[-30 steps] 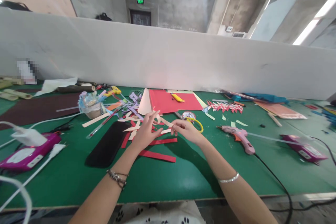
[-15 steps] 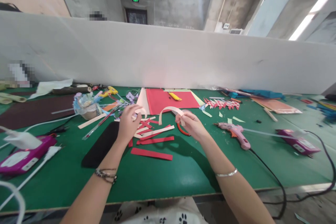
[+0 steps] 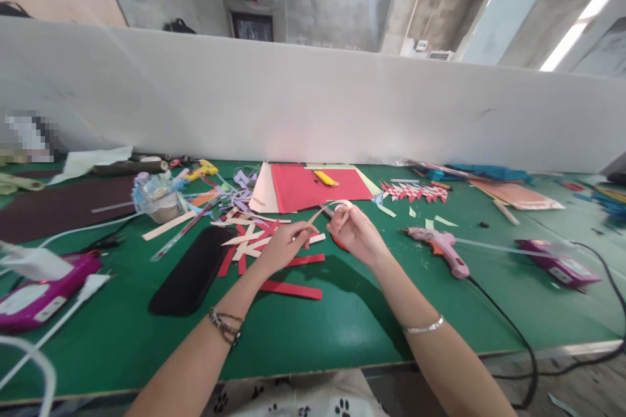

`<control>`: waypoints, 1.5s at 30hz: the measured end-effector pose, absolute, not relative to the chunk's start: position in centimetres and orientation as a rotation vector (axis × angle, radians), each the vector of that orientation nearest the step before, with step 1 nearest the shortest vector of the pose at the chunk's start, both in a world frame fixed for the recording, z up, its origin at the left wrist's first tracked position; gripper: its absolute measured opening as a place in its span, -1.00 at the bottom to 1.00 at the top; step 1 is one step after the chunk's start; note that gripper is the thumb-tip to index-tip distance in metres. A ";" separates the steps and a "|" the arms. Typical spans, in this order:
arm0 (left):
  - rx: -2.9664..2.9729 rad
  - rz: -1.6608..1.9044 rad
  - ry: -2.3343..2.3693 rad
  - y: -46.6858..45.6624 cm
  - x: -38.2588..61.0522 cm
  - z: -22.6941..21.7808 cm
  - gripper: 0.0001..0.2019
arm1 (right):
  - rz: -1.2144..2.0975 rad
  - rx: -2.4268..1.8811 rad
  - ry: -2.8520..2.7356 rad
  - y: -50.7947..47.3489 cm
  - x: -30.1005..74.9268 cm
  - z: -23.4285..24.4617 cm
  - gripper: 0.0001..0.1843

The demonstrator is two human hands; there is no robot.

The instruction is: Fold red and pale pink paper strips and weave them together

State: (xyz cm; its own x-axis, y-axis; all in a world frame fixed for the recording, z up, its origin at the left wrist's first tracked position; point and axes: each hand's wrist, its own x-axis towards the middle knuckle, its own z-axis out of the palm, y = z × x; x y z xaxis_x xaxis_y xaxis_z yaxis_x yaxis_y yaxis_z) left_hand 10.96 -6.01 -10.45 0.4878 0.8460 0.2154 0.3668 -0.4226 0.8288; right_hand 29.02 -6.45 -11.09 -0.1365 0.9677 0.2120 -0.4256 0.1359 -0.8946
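Observation:
Both my hands meet over a green table (image 3: pixel 313 332). My right hand (image 3: pixel 357 234) pinches one end of a cream paper strip (image 3: pixel 328 206) that curls over its fingers. My left hand (image 3: pixel 283 244) pinches the strip's other end, fingers closed, just above a heap of red and cream paper strips (image 3: pixel 254 238). A longer red strip (image 3: pixel 291 288) lies flat on the table under my left wrist.
A red sheet (image 3: pixel 313 186) with a yellow cutter (image 3: pixel 325 178) lies behind the hands. A pink glue gun (image 3: pixel 440 247) with its cord sits to the right, a black case (image 3: pixel 188 270) and purple devices (image 3: pixel 39 290) to the left. A white partition (image 3: pixel 313 104) bounds the far edge.
My left hand left the pile and came right to take the free end of the strip held by my right hand. The strip's high arch has flattened between the two hands.

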 end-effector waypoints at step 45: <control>1.436 0.772 1.021 -7.7 11.7 -11.1 -0.67 | 0.944 -0.914 -1.620 -7.9 26.4 -11.5 -0.86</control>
